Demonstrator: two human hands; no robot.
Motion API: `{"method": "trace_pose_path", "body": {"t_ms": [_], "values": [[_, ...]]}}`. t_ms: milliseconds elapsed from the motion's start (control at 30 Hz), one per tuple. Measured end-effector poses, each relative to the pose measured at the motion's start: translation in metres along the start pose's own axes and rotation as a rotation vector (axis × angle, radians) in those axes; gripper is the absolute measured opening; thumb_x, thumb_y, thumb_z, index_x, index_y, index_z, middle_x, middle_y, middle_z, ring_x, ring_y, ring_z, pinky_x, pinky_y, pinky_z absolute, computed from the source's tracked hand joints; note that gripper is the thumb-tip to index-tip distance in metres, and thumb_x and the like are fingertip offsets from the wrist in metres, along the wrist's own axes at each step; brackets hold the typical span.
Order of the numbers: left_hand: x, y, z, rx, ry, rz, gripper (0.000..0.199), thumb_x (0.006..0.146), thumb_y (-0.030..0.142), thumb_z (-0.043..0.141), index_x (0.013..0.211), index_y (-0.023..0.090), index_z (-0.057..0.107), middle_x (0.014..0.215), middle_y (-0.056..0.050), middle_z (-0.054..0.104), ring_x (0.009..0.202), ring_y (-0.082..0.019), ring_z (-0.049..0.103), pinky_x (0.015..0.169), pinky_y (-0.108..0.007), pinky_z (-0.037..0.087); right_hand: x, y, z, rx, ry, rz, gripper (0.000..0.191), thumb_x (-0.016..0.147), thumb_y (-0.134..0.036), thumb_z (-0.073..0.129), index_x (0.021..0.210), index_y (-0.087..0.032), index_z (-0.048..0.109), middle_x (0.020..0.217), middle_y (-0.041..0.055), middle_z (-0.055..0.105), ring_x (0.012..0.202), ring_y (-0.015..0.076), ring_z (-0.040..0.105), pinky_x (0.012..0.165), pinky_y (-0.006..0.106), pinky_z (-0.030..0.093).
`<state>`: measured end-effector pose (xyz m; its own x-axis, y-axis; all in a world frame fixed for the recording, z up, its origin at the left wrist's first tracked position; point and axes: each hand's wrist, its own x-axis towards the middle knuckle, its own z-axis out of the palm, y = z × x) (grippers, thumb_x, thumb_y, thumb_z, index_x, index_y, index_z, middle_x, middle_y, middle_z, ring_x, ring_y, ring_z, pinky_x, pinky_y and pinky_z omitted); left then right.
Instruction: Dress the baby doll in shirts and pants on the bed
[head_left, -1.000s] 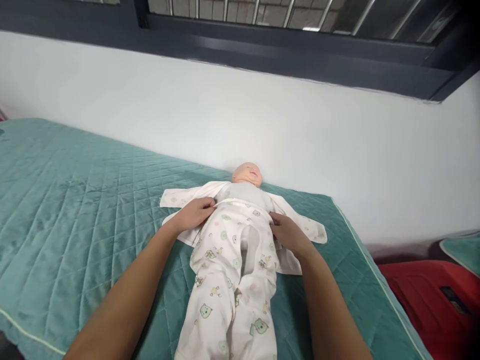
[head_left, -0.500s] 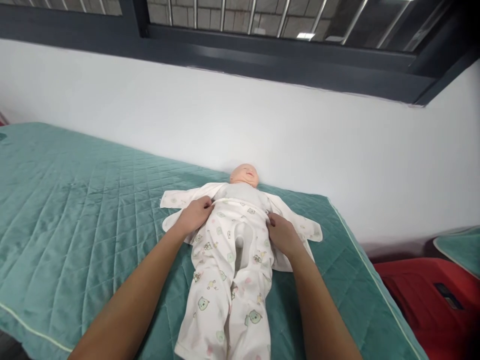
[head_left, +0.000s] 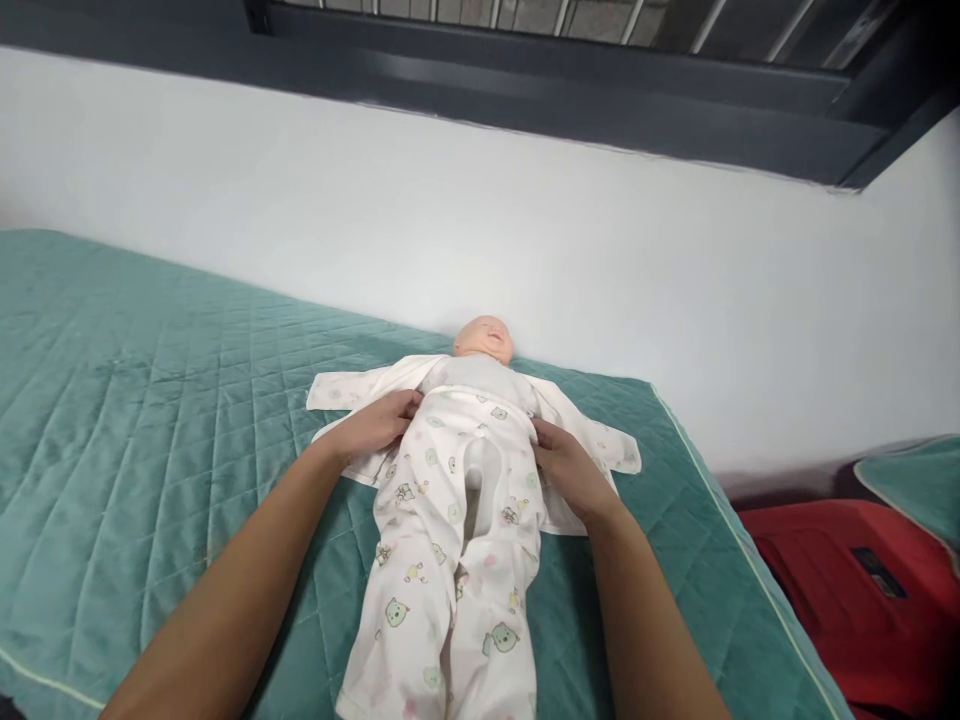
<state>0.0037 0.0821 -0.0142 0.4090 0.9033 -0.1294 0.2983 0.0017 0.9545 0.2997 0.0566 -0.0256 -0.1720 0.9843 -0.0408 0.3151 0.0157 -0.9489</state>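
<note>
A baby doll (head_left: pixel 482 340) lies on its back, head toward the wall. Its white baby pants (head_left: pixel 442 520), printed with green bears, are pulled up to the belly and have an open crotch. Under the doll a white baby jacket (head_left: pixel 581 425) is spread open with both sleeves out to the sides. At the left side of the waistband, my left hand (head_left: pixel 382 418) has curled fingers closed on the pants. My right hand (head_left: pixel 570 465) is closed on the pants at the right hip, its fingertips partly hidden by the cloth.
The doll rests on a green quilted cover (head_left: pixel 225 420) whose edge drops off at the right. Behind it rises a white wall (head_left: pixel 480 220) under a dark window frame (head_left: pixel 480 90). A red plastic piece (head_left: pixel 840 590) stands beyond the right edge.
Both hands have stayed at the sides of the waist, with the right fingers slightly further down the hip. The view has tilted slightly downward.
</note>
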Motion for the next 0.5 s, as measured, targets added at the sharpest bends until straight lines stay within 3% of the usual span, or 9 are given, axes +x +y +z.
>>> {"method": "trace_pose_path", "body": {"t_ms": [100, 300, 500], "values": [[0.0001, -0.0037, -0.0012, -0.072, -0.009, -0.009, 0.029, 0.075, 0.026, 0.057, 0.102, 0.018, 0.063, 0.085, -0.002, 0.067, 0.067, -0.015, 0.057, 0.054, -0.024, 0.043, -0.0003, 0.002, 0.0042, 0.183, -0.02, 0.018, 0.032, 0.073, -0.029, 0.064, 0.103, -0.021, 0.071, 0.083, 0.0016, 0.073, 0.079, 0.0218, 0.064, 0.069, 0.032, 0.048], [-0.0017, -0.0042, 0.0018, -0.216, -0.05, 0.042, 0.044, 0.071, 0.03, 0.068, 0.113, 0.019, 0.061, 0.095, -0.004, 0.07, 0.089, -0.022, 0.063, 0.073, -0.032, 0.053, 0.0, 0.0, 0.0073, 0.396, -0.031, 0.041, 0.04, 0.071, -0.034, 0.073, 0.109, -0.023, 0.07, 0.088, 0.0031, 0.076, 0.079, 0.0224, 0.066, 0.068, 0.033, 0.05], [-0.0031, -0.0037, 0.007, -0.382, 0.007, -0.001, 0.047, 0.07, 0.032, 0.074, 0.112, 0.016, 0.062, 0.104, -0.008, 0.071, 0.095, -0.024, 0.066, 0.08, -0.036, 0.054, -0.001, -0.0062, 0.0045, 0.347, -0.009, 0.095, 0.041, 0.069, -0.033, 0.073, 0.109, -0.023, 0.071, 0.085, 0.0037, 0.076, 0.08, 0.024, 0.068, 0.068, 0.033, 0.051]]}}
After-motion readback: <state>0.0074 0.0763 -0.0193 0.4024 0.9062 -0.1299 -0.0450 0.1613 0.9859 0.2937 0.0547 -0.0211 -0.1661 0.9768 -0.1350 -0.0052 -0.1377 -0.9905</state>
